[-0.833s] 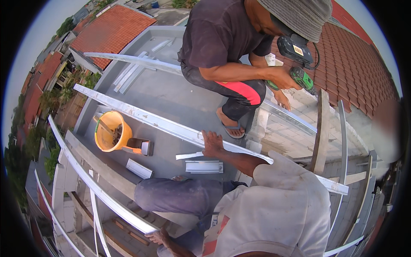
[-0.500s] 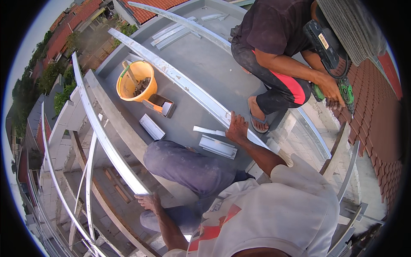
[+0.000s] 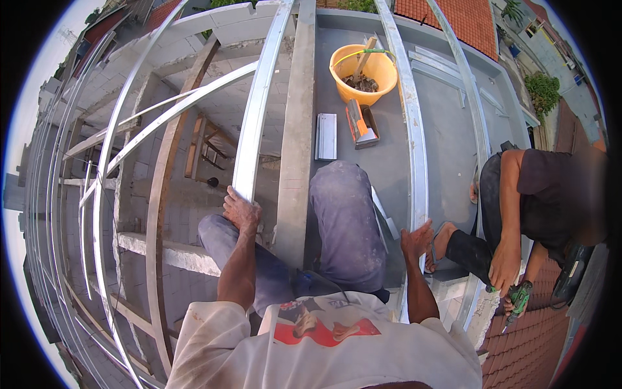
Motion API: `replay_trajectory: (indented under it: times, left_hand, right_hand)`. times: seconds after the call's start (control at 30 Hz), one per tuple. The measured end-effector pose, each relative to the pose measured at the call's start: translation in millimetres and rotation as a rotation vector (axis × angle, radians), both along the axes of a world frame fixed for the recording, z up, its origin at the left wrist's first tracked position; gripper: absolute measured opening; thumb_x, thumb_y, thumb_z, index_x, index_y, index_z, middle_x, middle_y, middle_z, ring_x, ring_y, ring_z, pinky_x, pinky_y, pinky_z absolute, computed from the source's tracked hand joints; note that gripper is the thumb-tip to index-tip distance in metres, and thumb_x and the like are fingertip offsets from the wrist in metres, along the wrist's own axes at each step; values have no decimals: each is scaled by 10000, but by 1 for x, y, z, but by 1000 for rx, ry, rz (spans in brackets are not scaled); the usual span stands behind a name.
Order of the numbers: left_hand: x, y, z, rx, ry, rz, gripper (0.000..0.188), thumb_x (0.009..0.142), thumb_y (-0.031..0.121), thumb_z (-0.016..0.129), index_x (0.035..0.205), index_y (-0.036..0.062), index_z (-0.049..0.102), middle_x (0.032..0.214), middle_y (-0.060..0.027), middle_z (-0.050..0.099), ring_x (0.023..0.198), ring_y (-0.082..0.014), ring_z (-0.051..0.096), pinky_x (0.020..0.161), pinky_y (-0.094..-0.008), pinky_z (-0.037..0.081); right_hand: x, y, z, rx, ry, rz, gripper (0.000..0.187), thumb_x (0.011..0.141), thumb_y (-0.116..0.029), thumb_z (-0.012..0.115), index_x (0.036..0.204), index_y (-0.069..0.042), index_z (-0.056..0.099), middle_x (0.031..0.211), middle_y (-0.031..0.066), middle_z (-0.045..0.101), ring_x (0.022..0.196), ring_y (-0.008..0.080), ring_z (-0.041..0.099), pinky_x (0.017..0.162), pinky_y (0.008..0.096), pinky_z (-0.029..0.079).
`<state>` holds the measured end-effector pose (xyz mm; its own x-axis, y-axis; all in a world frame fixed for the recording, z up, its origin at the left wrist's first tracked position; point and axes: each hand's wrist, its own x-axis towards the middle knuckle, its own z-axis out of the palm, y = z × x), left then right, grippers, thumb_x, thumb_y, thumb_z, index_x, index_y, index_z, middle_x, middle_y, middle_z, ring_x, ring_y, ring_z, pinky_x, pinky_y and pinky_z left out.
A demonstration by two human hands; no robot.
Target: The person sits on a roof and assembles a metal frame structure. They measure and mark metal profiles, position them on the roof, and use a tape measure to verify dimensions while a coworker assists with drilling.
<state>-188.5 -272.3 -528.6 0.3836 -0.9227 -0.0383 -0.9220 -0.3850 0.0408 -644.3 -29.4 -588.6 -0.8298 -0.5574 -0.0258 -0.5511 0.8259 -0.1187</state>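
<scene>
Silvery metal channels run lengthwise through the view. My left hand [image 3: 241, 209] is closed around the near end of one channel [image 3: 254, 123], left of a concrete beam. My right hand [image 3: 416, 240] holds a second channel [image 3: 414, 149], its thumb on one side and its fingers on the other. Between the two channels, my bent knee [image 3: 346, 214] rises over the grey slab. At the right a co-worker in dark clothes crouches, one hand [image 3: 505, 264] near a green power drill [image 3: 518, 297] whose bit points down.
Ahead, a yellow bucket [image 3: 364, 81] holds debris and a wooden handle. Nearby lie an orange-and-grey box [image 3: 361, 126] and a short metal offcut [image 3: 326, 137]. A concrete beam [image 3: 297, 129] borders a drop with wooden members [image 3: 170, 168] at left. Brown roof tiles [image 3: 528, 343] lie lower right.
The view has turned leftward, so the bucket and channels now stand ahead and the co-worker appears lower at the right. Both my hands stay at their channels.
</scene>
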Motion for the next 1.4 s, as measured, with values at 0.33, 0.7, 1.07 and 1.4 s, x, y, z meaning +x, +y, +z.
replay_trajectory:
  times: [0.33,0.7,1.07,1.4]
  left_hand:
    - [-10,6,1,-11,-81,-9,1010,756,255,826,1589,89,280,1270,-135,528,1186,-330,573,975,-490,494]
    - [4,6,-14,-56,-118,-32,1047,733,286,865,1581,61,293,1271,-150,544,1187,-348,585,950,-513,514]
    - [0,6,-10,-43,-120,-28,1005,774,291,826,1587,50,286,1320,-160,534,1234,-356,567,966,-520,508]
    - [-3,6,-10,-72,-92,-41,983,767,250,795,1584,40,290,1258,-164,548,1185,-366,574,953,-529,498]
  right_hand:
    - [-5,-4,6,100,-21,-13,1119,766,-456,840,1614,-30,247,1349,186,502,1299,364,502,1004,545,466]
    - [0,-10,15,31,-104,-55,1066,755,-323,788,1619,-24,241,1296,192,503,1250,368,520,1024,565,429]
    - [-2,-11,16,76,-121,-54,1095,770,-380,802,1632,-42,217,1399,209,463,1327,369,470,1045,574,408]
    - [-7,-9,11,23,-167,-67,1161,771,-410,814,1649,-42,149,1382,212,432,1317,395,439,1063,609,357]
